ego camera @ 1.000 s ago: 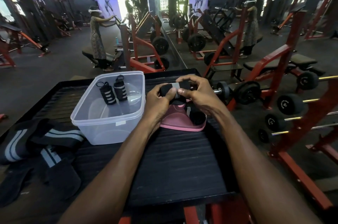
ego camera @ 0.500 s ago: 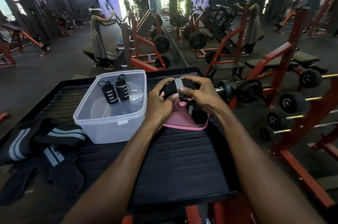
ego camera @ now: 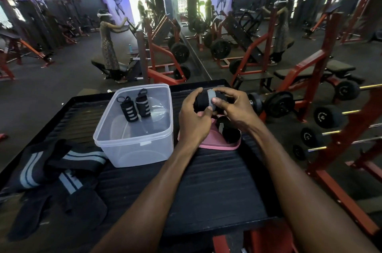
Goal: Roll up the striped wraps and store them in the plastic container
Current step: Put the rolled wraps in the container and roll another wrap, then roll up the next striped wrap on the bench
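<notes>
Both bare forearms reached forward; the left hand [ego camera: 193, 117] and right hand [ego camera: 233, 106] met, fingers curled, thumbs pressed inward together.

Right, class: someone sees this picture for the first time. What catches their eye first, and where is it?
Most striking are the two hands, left hand and right hand, gripping a rolled wrap at centre, above a pink lid. Just left stands the clear container with two rolled wraps inside. Unrolled striped wraps lie at the table's near left.
</notes>
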Motion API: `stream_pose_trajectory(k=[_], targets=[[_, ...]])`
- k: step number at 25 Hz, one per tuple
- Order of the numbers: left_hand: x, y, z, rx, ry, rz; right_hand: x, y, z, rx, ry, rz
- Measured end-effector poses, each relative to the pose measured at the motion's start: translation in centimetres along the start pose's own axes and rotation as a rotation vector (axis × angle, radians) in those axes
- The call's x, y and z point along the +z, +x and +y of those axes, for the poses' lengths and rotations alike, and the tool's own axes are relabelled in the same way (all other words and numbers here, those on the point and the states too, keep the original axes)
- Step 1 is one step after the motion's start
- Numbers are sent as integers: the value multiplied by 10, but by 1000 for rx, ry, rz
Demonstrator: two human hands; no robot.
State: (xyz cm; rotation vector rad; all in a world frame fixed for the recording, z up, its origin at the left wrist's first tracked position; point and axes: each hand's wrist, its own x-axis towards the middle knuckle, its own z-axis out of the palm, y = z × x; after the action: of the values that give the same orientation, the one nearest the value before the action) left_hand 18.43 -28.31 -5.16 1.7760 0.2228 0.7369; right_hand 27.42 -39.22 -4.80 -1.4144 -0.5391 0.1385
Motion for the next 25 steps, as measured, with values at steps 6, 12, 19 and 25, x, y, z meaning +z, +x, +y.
stream_pose_trajectory(k=[6, 12, 19, 25], targets=[[-49, 16, 41, 117, 166, 79, 21, 6, -23, 141, 253, 98], [-139, 56, 36, 25, 439, 97, 78, 15, -65, 50, -84, -77], [-212, 76, -3, -53, 948, 74, 169, 31, -69, 18, -633, -305], [-233, 81, -33, -162, 1030, -101, 219, 41, -34, 59, -921, -321]])
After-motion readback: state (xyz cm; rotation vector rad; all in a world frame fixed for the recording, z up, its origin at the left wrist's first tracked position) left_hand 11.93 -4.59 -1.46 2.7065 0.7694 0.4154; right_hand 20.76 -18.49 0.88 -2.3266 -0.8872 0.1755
